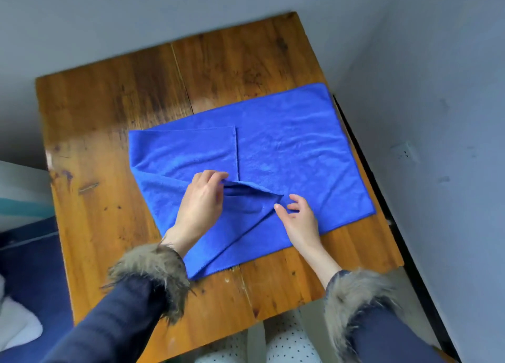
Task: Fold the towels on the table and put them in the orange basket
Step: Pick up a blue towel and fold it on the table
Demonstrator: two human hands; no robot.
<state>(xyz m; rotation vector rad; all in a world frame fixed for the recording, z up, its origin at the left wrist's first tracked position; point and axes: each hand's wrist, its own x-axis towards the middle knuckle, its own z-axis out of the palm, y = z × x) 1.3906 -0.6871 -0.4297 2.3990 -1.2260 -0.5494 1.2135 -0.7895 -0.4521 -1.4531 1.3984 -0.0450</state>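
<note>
we saw a blue towel lying on the wooden table, toward its right side, with its right edge close to the table's right rim. its left part was folded over onto the middle, so a hemmed edge ran down the cloth near the centre. the near left corner of the towel reached almost to the table's front edge.

the left hand rested on the folded flap, its fingertips curled around a raised bit of the hem, pinching it; the thumb was tucked under the cloth and we could not see it. the right hand lay just beside it on the towel with fingers loosely bent and a little spread; thumb and forefinger seemed to be at a lifted fold, but we could not tell whether they actually gripped it. between the two hands the cloth stood up in a small ridge.

both wrists came out of fur cuffs on dark blue sleeves, which were cut off by the bottom edge.

the orange basket was nowhere in view. at the left edge something white lay on a dark blue surface, blurred and cut off, too unclear to name. a wall socket showed faintly on the grey wall to the right.
</note>
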